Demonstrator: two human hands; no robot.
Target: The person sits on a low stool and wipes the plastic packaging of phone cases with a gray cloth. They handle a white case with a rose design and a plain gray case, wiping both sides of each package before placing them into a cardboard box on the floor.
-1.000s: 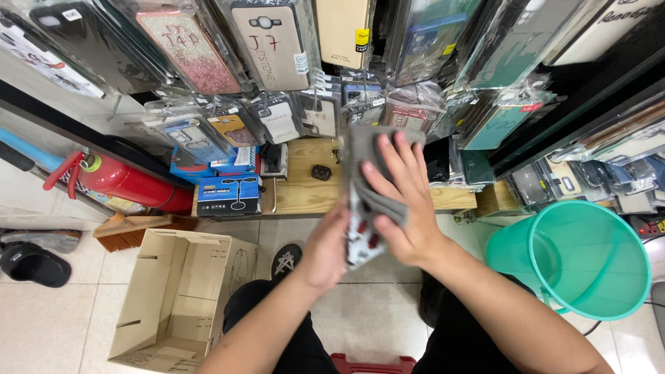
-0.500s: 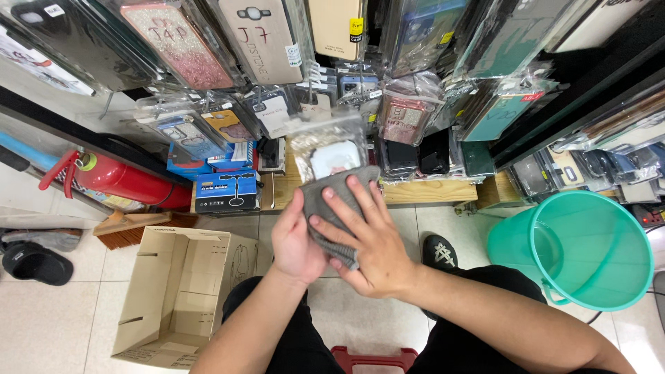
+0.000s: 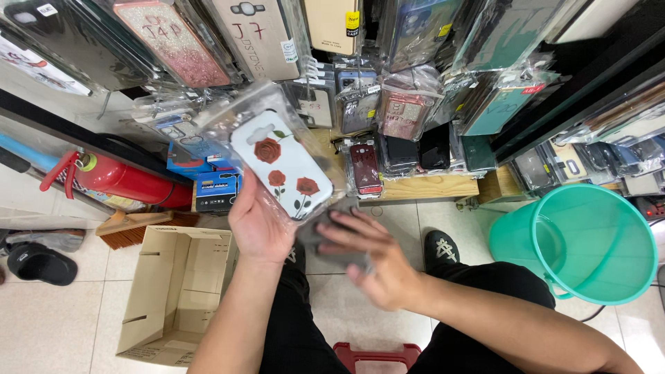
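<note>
left hand grips a bagged white rose-print phone case, long axis tilting up-left, printed face to camera. right hand, fingers spread, presses a grey cloth just below.

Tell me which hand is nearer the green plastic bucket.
Right. The right hand lies closer to the green bucket, which stands off to its right. The left hand is farther away, holding up a rose-printed phone case.

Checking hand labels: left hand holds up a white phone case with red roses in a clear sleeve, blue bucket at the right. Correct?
One error: the bucket is green, not blue, as the head view shows. The rest holds: the left hand holds up the white rose-printed phone case in its clear sleeve.
</note>
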